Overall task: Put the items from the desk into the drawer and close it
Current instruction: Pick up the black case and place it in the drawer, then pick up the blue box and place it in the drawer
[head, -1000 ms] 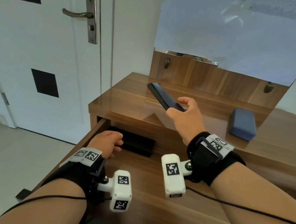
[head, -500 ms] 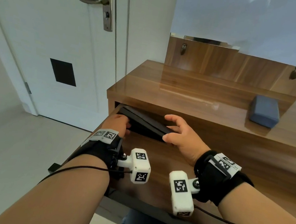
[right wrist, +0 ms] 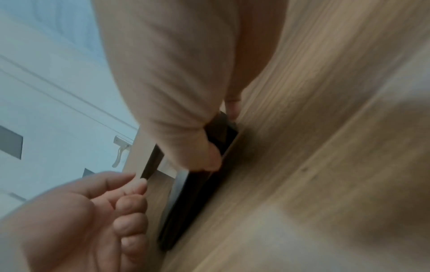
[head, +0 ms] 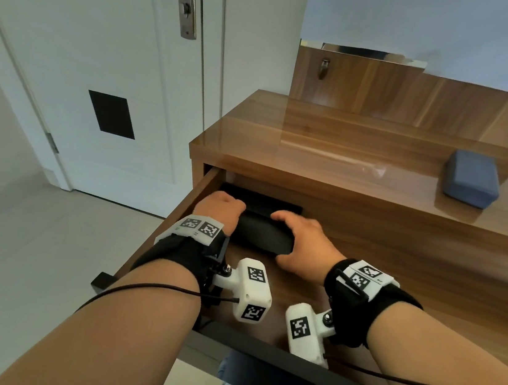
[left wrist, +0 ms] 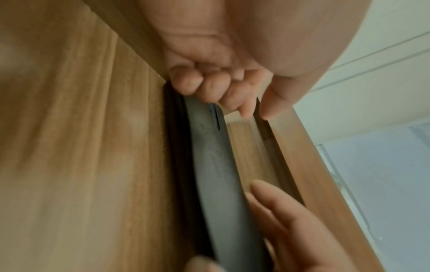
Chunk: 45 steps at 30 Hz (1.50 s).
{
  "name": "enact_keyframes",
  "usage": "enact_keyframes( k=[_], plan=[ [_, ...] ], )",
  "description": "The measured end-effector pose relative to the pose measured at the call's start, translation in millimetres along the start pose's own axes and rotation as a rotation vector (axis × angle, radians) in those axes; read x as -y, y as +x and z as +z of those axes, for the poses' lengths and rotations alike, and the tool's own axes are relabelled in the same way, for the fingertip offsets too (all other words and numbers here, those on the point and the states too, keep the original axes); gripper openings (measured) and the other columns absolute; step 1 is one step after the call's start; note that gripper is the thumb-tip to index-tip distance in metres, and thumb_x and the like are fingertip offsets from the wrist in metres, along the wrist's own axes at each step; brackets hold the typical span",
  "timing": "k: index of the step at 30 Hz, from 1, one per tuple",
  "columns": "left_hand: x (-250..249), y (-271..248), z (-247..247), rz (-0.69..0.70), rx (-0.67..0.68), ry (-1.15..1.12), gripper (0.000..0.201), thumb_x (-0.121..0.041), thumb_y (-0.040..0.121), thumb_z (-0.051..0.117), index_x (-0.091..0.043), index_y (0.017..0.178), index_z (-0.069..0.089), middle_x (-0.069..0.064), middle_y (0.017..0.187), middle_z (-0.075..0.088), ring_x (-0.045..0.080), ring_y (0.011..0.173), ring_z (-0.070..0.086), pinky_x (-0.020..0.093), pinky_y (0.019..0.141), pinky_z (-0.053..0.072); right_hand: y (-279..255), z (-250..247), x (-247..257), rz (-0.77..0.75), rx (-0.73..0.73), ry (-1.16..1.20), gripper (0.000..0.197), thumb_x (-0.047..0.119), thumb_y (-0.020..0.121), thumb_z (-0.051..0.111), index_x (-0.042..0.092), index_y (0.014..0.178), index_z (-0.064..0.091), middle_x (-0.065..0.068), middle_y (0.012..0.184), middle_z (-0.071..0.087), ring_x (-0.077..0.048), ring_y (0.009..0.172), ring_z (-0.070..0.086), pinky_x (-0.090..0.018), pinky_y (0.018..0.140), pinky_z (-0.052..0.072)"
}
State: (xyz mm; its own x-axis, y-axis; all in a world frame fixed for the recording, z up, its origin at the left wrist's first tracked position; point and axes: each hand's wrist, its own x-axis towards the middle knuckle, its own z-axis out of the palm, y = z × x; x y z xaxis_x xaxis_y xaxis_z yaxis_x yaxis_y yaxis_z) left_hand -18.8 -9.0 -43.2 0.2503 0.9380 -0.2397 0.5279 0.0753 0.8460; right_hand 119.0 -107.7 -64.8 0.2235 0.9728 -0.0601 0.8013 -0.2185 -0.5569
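Observation:
A slim black flat device (head: 260, 235) lies low inside the open wooden drawer (head: 201, 192), held between both hands. My right hand (head: 300, 247) grips its right end, thumb on the near edge and fingers over the far edge. My left hand (head: 221, 210) has curled fingers (left wrist: 202, 86) against its left end. The left wrist view shows the device (left wrist: 216, 165) as a long dark grey slab along the drawer floor. Behind it, a second black flat item (head: 264, 201) lies at the back of the drawer. A blue case (head: 472, 179) sits on the desk top (head: 332, 151) at the right.
The drawer's dark front edge (head: 288, 361) runs below my wrists. A white door (head: 102, 59) with a lever handle stands to the left of the desk. A wooden back panel (head: 389, 90) with two hooks rises behind the desk top.
My right hand has carried the black device from above the desk top down into the drawer. My left hand has taken hold of its left end.

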Motion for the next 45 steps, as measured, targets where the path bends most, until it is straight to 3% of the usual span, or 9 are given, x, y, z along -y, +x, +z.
enact_keyframes(
  k=[1,5,10,14,17,26,32,36,45],
  plan=[
    [0.7,-0.6,2.6,-0.020,0.047,-0.004,0.029,-0.024,0.087,0.053,-0.026,0.060,0.042,0.000,0.070,0.051,0.021,0.073,0.053,0.027,0.068,0.044,0.6,0.8,-1.4,0.014,-0.063,-0.007,0.074,0.015,0.073,0.066,0.026,0.140,0.036,-0.003,0.144,0.039,-0.026,0.131,0.031,-0.028,0.106,0.030],
    [0.7,-5.4,9.6,-0.097,0.163,-0.038,0.028,-0.018,0.091,0.050,-0.019,0.064,0.043,0.000,0.063,0.051,0.012,0.050,0.048,0.017,0.044,0.036,1.0,4.1,-8.8,0.130,-0.126,0.050,0.077,0.019,0.070,0.074,0.026,0.136,0.037,-0.006,0.139,0.032,-0.028,0.127,0.040,-0.031,0.104,0.037],
    [-0.2,-5.8,10.7,-0.108,0.183,-0.056,0.028,-0.017,0.092,0.049,-0.018,0.065,0.043,0.000,0.063,0.051,0.011,0.049,0.048,0.017,0.042,0.035,0.8,5.0,-9.3,0.203,-0.110,0.111,0.079,0.028,0.065,0.080,0.021,0.130,0.036,-0.002,0.103,0.049,-0.020,0.092,0.054,-0.028,0.078,0.044],
    [0.1,-4.4,10.2,-0.095,0.179,-0.066,0.018,-0.015,0.091,0.050,-0.013,0.073,0.049,0.000,0.064,0.051,0.011,0.050,0.048,0.018,0.043,0.036,0.1,3.7,-9.5,0.187,-0.110,0.180,0.069,0.032,0.070,0.076,0.022,0.128,0.038,0.002,0.089,0.054,-0.017,0.083,0.058,-0.029,0.075,0.048],
    [-0.8,-6.1,9.8,-0.071,0.169,-0.049,0.006,-0.015,0.091,0.050,-0.010,0.092,0.049,0.000,0.064,0.050,0.011,0.051,0.047,0.019,0.043,0.036,-1.9,-2.4,-10.8,0.180,-0.169,0.189,0.054,0.032,0.079,0.067,0.020,0.126,0.043,0.003,0.091,0.057,-0.016,0.082,0.057,-0.027,0.073,0.043],
    [-4.0,-10.2,9.7,0.051,0.162,-0.005,0.013,-0.022,0.093,0.047,-0.011,0.096,0.054,0.002,0.070,0.055,0.015,0.057,0.050,0.023,0.052,0.039,-9.2,-27.8,-7.8,0.100,-0.421,0.320,0.026,0.026,0.082,0.060,0.023,0.108,0.056,0.005,0.091,0.058,-0.010,0.079,0.053,-0.024,0.074,0.042],
    [-13.7,-15.7,8.5,0.160,0.078,-0.133,0.017,-0.026,0.090,0.050,-0.024,0.074,0.056,0.001,0.072,0.059,0.014,0.059,0.052,0.024,0.054,0.040,-18.5,-84.2,-10.1,0.107,-0.708,0.370,0.015,0.029,0.082,0.057,0.025,0.096,0.054,0.005,0.091,0.056,-0.015,0.089,0.054,-0.031,0.085,0.048],
    [-29.5,-22.0,11.9,0.234,0.078,-0.129,0.017,-0.025,0.090,0.050,-0.026,0.074,0.056,0.000,0.074,0.060,0.013,0.060,0.053,0.022,0.054,0.041,-18.4,-132.1,-31.8,0.260,-0.866,0.159,0.036,0.044,0.080,0.054,0.020,0.107,0.058,-0.004,0.112,0.059,-0.026,0.110,0.051,-0.042,0.096,0.043],
    [-53.2,-30.1,32.0,0.232,0.126,-0.138,0.011,-0.023,0.091,0.050,-0.019,0.083,0.058,-0.001,0.072,0.059,0.013,0.059,0.052,0.023,0.054,0.040,-22.3,-177.4,-83.5,0.681,-0.710,-0.142,0.070,0.047,0.075,0.061,0.012,0.130,0.037,-0.019,0.138,0.035,-0.039,0.126,0.033,-0.047,0.102,0.032]
  ],
)
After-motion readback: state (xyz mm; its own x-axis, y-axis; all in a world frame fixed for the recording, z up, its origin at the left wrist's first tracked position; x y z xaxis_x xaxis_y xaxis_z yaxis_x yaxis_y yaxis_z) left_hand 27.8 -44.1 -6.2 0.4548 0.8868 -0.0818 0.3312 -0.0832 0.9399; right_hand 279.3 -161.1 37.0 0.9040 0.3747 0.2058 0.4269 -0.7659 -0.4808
